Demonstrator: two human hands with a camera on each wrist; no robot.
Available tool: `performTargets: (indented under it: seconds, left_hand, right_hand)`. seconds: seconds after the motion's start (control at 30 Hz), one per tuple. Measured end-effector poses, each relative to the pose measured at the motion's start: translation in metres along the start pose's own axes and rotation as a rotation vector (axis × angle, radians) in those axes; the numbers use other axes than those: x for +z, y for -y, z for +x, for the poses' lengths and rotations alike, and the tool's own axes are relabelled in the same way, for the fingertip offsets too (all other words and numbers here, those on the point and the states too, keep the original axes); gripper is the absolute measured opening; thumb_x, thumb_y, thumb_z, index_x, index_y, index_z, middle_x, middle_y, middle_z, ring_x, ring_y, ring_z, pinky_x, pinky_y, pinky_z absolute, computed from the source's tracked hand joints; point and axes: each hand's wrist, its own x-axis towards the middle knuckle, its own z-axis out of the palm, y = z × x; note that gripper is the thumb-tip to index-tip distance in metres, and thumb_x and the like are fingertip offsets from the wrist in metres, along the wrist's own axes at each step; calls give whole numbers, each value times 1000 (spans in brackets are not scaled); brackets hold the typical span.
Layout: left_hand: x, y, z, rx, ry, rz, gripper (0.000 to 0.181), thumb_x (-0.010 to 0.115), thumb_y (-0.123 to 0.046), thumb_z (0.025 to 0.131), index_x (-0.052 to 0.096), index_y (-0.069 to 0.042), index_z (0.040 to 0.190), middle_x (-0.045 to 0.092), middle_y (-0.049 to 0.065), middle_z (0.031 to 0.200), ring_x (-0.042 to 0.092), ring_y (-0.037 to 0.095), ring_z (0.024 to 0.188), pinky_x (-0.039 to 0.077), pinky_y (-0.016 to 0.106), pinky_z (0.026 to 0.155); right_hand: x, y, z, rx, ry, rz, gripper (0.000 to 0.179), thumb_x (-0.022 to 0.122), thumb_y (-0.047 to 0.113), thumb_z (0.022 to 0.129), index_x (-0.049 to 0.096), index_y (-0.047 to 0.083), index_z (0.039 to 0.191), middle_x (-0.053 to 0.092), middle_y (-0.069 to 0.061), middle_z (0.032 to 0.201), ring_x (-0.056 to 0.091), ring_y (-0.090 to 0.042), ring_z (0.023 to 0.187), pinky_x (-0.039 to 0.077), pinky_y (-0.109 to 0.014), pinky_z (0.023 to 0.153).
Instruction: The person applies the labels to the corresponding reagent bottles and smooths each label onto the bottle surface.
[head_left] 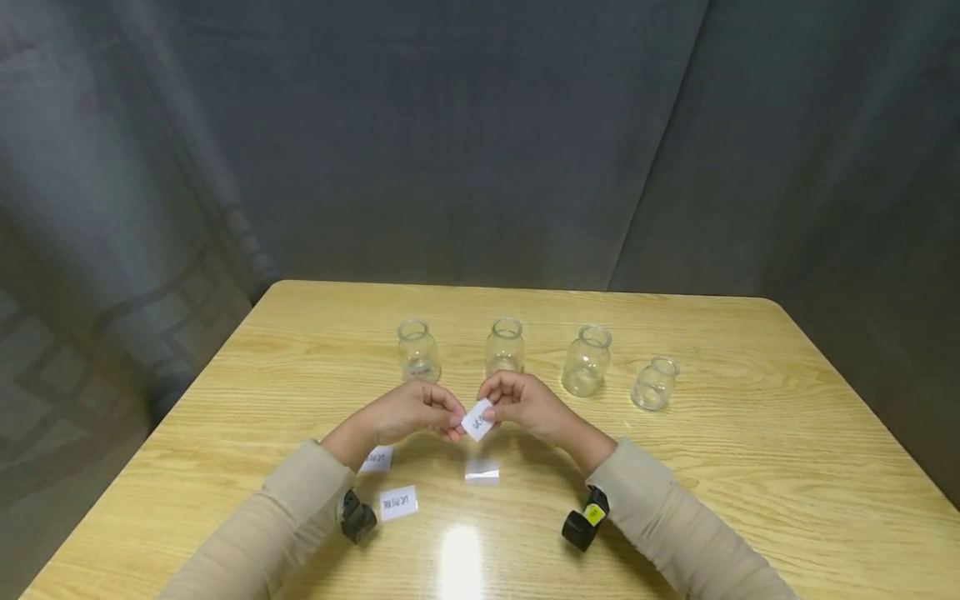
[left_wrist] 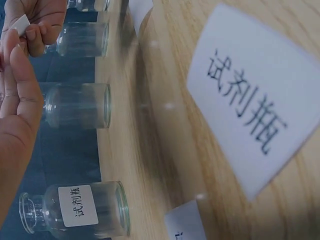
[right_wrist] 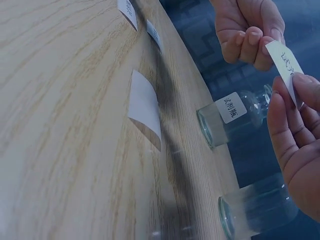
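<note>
My right hand (head_left: 531,406) pinches a small white sticker label (head_left: 474,422) with black handwriting between thumb and fingers. The fingertips of my left hand (head_left: 411,412) pinch at its opposite corner, with the other fingers curled in. Both hands are above the table, in front of the row of glass bottles. Below them lies a curled piece of blank white paper (right_wrist: 144,107). Beside my left wrist are two more written labels, one nearer the front (head_left: 398,503) and one partly hidden by the sleeve (head_left: 379,459).
Behind the hands stands a row of open glass bottles. The leftmost bottle (head_left: 417,348) bears a white label (left_wrist: 78,205); then come a second bottle (head_left: 505,343), a third (head_left: 587,362) and a smaller one (head_left: 654,385). A dark curtain (head_left: 450,150) hangs behind the wooden table (head_left: 750,500).
</note>
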Motion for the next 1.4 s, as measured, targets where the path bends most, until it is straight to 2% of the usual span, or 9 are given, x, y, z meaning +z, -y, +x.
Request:
performTargets:
  seconds: [0.2, 0.37, 0.53, 0.63, 0.7, 0.8, 1.0, 1.17, 1.4]
  left_hand:
    - [0, 4, 2, 0, -17, -4, 20, 53, 2, 79, 51, 19, 91, 61, 10, 76, 59, 16, 69, 50, 33, 69]
    - [1, 10, 5, -5, -79, 1, 16, 54, 0, 79, 53, 13, 88, 59, 9, 78, 58, 17, 71, 48, 32, 71]
    - [2, 12, 9, -15, -145, 12, 8, 53, -2, 80, 53, 4, 84, 58, 8, 83, 57, 24, 79, 45, 37, 78]
    - [1, 11, 9, -20, -167, 48, 6, 52, -4, 81, 53, 1, 82, 56, 7, 87, 54, 26, 85, 43, 38, 82]
    - [1, 10, 8, -25, -185, 78, 5, 51, -5, 81, 53, -1, 82, 56, 7, 88, 53, 26, 86, 42, 39, 83]
    - [1, 12, 9, -24, -201, 105, 5, 51, -6, 81, 53, -1, 82, 56, 6, 88, 53, 20, 85, 42, 36, 82]
    - [5, 14, 14, -5, -201, 149, 10, 54, -8, 81, 54, 1, 83, 57, 5, 84, 54, 18, 82, 44, 34, 81]
    - [9, 15, 18, -14, -184, 161, 11, 56, -9, 80, 55, 1, 84, 57, 6, 85, 53, 18, 83, 44, 33, 80]
    - [9, 17, 19, -30, -176, 198, 14, 56, -11, 81, 55, 2, 85, 57, 6, 84, 54, 18, 84, 44, 33, 80]
  right_hand:
    - [1, 1, -2, 10, -11, 12, 22, 56, -9, 75, 47, -15, 94, 52, -11, 76, 52, -12, 65, 50, -32, 62]
    - [4, 0, -2, 32, -59, 24, 23, 56, -10, 75, 47, -16, 96, 52, -10, 77, 53, -11, 65, 50, -30, 63]
    - [4, -2, -1, 74, -187, -30, 27, 57, -8, 75, 48, -13, 101, 54, -10, 79, 53, -12, 68, 49, -29, 65]
    - [3, -4, -1, 97, -274, -91, 26, 59, -6, 75, 50, -10, 99, 56, -13, 82, 53, -14, 71, 47, -24, 64]
    - [3, -5, -2, 107, -301, -113, 24, 60, -5, 75, 52, -9, 97, 56, -14, 84, 52, -15, 73, 46, -24, 65]
    - [4, -8, -3, 104, -268, -113, 22, 60, -4, 75, 52, -8, 94, 56, -15, 86, 52, -17, 76, 46, -24, 66]
    - [11, -11, -3, 72, -161, -72, 25, 62, -2, 74, 51, -9, 95, 56, -15, 89, 53, -19, 80, 47, -27, 71]
    - [14, -12, -4, 62, -154, -64, 26, 63, 0, 74, 50, -9, 94, 56, -13, 88, 54, -22, 80, 47, -28, 71]
    - [14, -15, -4, 76, -164, -91, 23, 63, 3, 75, 51, -6, 93, 56, -10, 86, 54, -16, 77, 48, -27, 70]
